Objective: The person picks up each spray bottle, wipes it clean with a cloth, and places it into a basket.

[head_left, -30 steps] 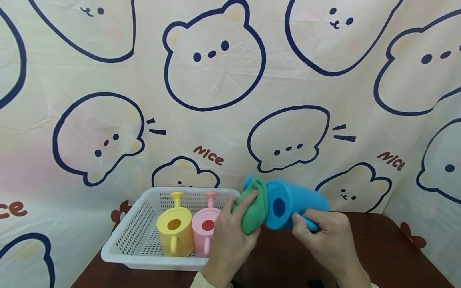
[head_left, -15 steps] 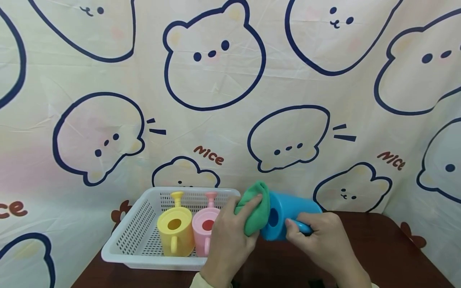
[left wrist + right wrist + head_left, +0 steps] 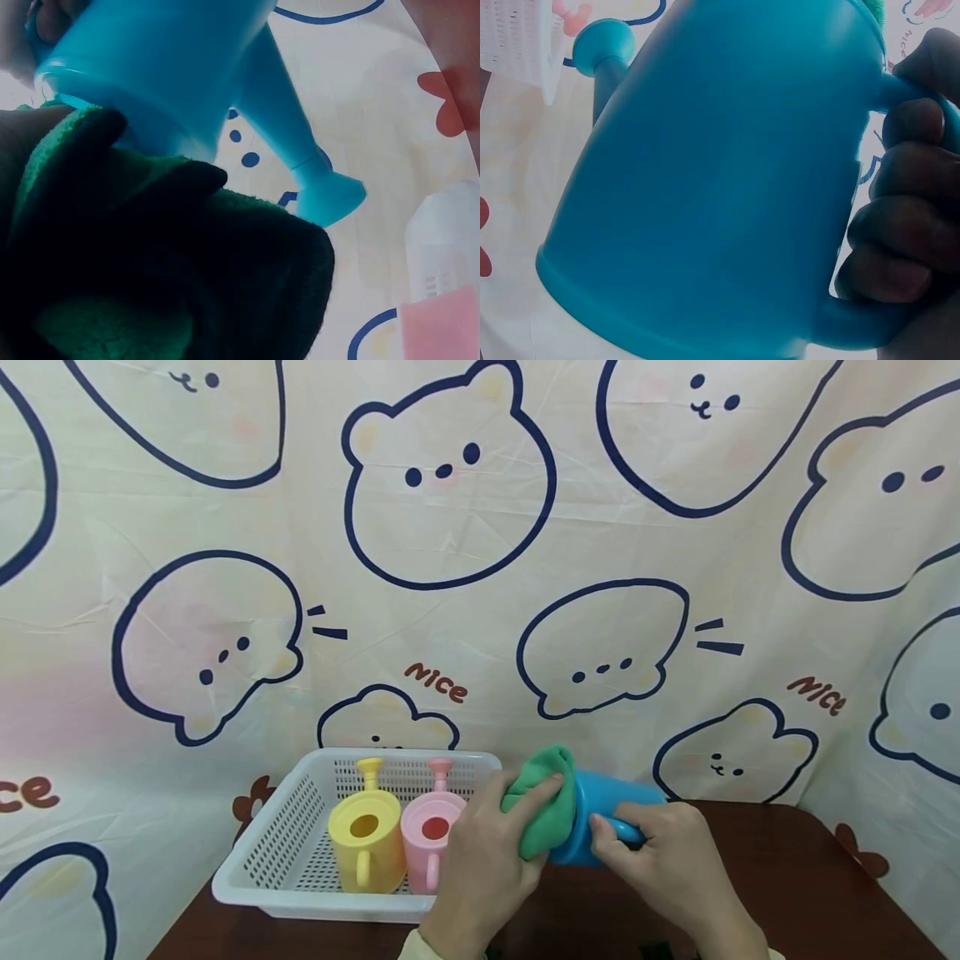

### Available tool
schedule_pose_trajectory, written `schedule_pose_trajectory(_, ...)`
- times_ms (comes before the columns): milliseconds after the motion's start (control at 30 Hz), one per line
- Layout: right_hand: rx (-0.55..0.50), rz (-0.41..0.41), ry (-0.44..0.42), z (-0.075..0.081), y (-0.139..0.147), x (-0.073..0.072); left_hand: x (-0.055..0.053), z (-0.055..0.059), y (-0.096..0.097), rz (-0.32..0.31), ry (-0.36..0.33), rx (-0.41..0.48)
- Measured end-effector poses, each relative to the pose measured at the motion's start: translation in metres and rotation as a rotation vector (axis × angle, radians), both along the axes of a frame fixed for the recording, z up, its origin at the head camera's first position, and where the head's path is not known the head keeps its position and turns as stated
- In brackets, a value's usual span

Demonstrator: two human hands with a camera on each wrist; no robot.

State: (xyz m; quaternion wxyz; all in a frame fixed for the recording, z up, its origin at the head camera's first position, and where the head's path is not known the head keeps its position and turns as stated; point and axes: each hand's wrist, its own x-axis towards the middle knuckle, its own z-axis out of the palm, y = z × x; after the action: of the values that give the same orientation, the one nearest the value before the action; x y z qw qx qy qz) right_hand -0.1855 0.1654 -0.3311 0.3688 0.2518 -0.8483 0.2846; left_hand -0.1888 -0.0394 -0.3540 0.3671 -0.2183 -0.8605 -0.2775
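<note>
A blue watering can (image 3: 727, 180) is tilted on its side above the table, its top turned toward the left. My right hand (image 3: 667, 860) grips it by the handle, fingers curled round the loop in the right wrist view. With my left hand (image 3: 487, 860) I hold a bunched green cloth (image 3: 547, 810) against the can's top, so the top opening is hidden in the head view. The can's spout (image 3: 277, 112) shows in the left wrist view, pointing away from the cloth.
A white perforated basket (image 3: 270, 852) stands on the left of the dark brown table (image 3: 810, 885). Inside it are a yellow watering can (image 3: 382, 852) and a pink watering can (image 3: 420, 818), the pink one partly behind my left hand. A patterned curtain (image 3: 622, 543) hangs behind.
The cloth and left hand have moved right, across the can's top, covering its opening. The blue can has shifted slightly left and down, with its spout passing out of sight in the head view.
</note>
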Motion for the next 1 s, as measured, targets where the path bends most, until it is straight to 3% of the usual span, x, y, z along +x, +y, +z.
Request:
schedule_pose_trajectory(300,-0.011,-0.064,0.024,0.0,0.001,-0.005,0.005,0.001,0.004,-0.098,0.009,-0.024)
schedule_pose_trajectory(633,-0.107,-0.168,-0.047,0.002,-0.003,-0.002,0.006,0.002,0.005,-0.117,0.01,-0.015)
schedule_pose_trajectory(800,-0.215,-0.236,-0.113,0.003,-0.01,0.0,0.005,0.002,0.006,-0.106,0.063,0.031)
schedule_pose_trajectory(1000,-0.31,-0.253,-0.149,0.005,-0.018,0.003,0.004,0.002,0.006,-0.09,0.159,0.092)
